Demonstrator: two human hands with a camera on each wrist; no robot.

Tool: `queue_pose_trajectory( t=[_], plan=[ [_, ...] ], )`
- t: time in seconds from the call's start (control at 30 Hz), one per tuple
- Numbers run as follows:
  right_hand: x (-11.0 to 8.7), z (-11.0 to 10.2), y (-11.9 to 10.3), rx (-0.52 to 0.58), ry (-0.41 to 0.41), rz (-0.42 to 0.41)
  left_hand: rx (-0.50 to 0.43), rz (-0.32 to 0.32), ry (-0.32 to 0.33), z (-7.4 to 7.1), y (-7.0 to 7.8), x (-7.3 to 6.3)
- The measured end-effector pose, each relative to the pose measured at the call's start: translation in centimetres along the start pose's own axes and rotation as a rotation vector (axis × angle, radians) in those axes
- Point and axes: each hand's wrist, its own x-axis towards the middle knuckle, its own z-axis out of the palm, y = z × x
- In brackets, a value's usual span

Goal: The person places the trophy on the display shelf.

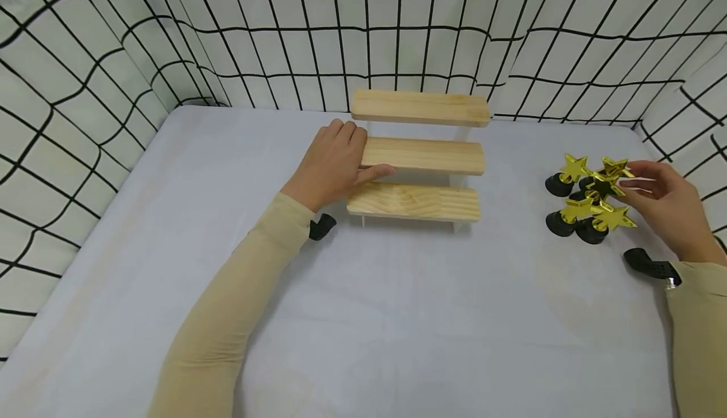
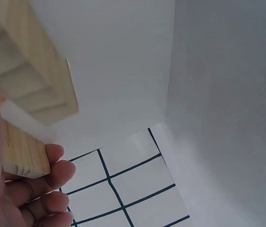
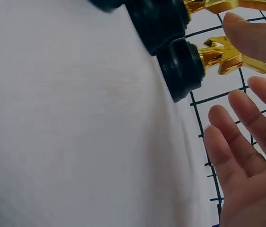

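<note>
A small three-tier wooden display stand [image 1: 423,156] with pale boards and whitish side panels stands toward the back. My left hand [image 1: 335,165] grips the left end of its middle board, thumb along the front. In the left wrist view, the fingers [image 2: 59,173] curl around that board's end. Over at the right, several gold star trophies [image 1: 616,217] on round black bases stand clustered upright. My right hand [image 1: 664,197] is at their right side, thumb and fingers spread apart. In the right wrist view, the thumb is close by the star of the nearest trophy [image 3: 182,71].
Black wire grid panels [image 1: 369,29] with white behind them enclose the back and both sides. White cloth [image 1: 397,310] covers the table. A black wrist-camera piece [image 1: 650,265] juts out beside the right sleeve, and another [image 1: 322,226] shows by the left sleeve.
</note>
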Motion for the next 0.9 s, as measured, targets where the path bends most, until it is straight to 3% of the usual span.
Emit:
queue_pose_trajectory(
  t=[0.17,0.33,0.9],
  plan=[
    [0.43,0.45,0.22,-0.086,-0.082,0.009,-0.034,-0.004,-0.022,0.01,-0.45,0.08],
    [0.6,0.41,0.29,-0.122,-0.112,0.004,-0.053,0.003,-0.036,-0.13,-0.76,0.09],
    [0.88,0.64,0.44,-0.123,-0.082,0.007,-0.059,0.027,0.011,0.54,-0.56,0.38]
  ],
)
